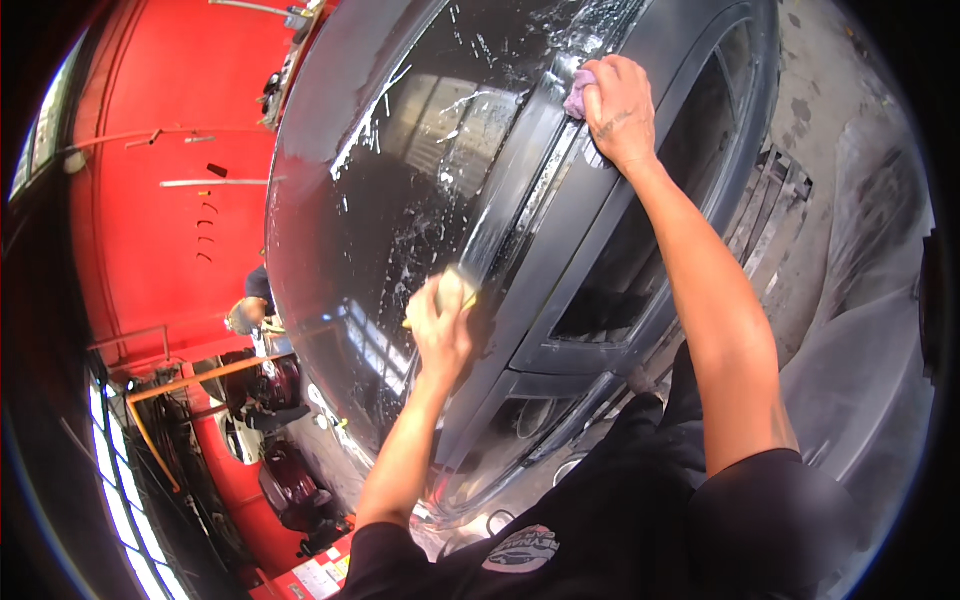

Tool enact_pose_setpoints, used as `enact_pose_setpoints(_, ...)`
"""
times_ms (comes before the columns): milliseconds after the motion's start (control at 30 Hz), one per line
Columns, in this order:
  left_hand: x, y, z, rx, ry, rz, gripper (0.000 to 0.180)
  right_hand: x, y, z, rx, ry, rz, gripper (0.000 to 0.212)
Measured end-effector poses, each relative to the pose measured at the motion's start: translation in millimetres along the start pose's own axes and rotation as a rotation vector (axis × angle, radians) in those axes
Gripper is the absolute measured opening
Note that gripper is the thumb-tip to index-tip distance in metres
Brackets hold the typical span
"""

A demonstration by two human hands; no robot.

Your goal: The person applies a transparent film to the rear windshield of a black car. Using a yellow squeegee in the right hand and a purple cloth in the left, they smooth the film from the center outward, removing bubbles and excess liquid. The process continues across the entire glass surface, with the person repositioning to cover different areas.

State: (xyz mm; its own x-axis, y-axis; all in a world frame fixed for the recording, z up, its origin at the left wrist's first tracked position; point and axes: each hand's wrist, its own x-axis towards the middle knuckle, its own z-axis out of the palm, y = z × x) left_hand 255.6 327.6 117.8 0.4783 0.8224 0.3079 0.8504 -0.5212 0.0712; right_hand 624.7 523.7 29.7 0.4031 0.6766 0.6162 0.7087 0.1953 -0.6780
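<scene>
A dark car (420,180) fills the middle, its glossy black roof wet and streaked with white suds. My left hand (440,330) is closed on a pale yellow sponge (459,288), pressed to the roof close to its near side edge. Farther ahead, my right hand (622,108) grips a crumpled purple cloth (579,95) on the roof edge above the side windows. Wet streaks run along the roof channel between both hands. Below it, the door frames are a matt dark grey around the side window (620,270).
Another person (250,312) is beyond the car on the left. A red wall (180,90) with hooks and rods stands behind. An orange metal frame (200,376) and dark red parts (285,475) are at lower left. A plastic-covered shape (860,370) lies to the right.
</scene>
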Motion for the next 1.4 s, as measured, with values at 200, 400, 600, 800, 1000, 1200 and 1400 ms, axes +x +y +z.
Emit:
enact_pose_setpoints(200, 208.5, 28.4, 71.6, -0.003, 0.122, 0.062, 0.047, 2.9, -9.3, 5.6, 0.005, -0.035, -0.048, 0.03)
enact_pose_setpoints(400, 80.4, 7.3, 36.8, -0.048, 0.085, 0.029, 0.048, 7.0, 10.7, -4.0, -0.013, 0.005, 0.004, 0.031)
enact_pose_setpoints(600, 68.3, -1.7, 32.9, -0.003, 0.099, 0.001, 0.06, 5.0, 0.9, 1.4, -0.001, 0.002, 0.006, 0.03)
enact_pose_setpoints(800, 225.1, 20.7, 77.0, -0.041, 0.121, 0.051, 0.046, 3.2, -3.0, 4.7, 0.005, -0.011, -0.023, 0.03)
enact_pose_setpoints(1000, 37.4, -14.6, 24.8, -0.063, 0.046, -0.008, 0.061, 4.1, 5.8, -7.6, -0.012, -0.006, 0.003, 0.03)
enact_pose_setpoints(1200, 227.1, 32.1, 86.4, -0.014, 0.156, 0.097, 0.05, 2.9, -9.9, -0.2, 0.041, -0.027, -0.019, 0.027)
enact_pose_setpoints(1400, 209.9, 21.5, 71.9, -0.086, 0.132, 0.156, 0.046, 11.6, 1.4, -5.9, 0.026, -0.011, -0.005, 0.027)
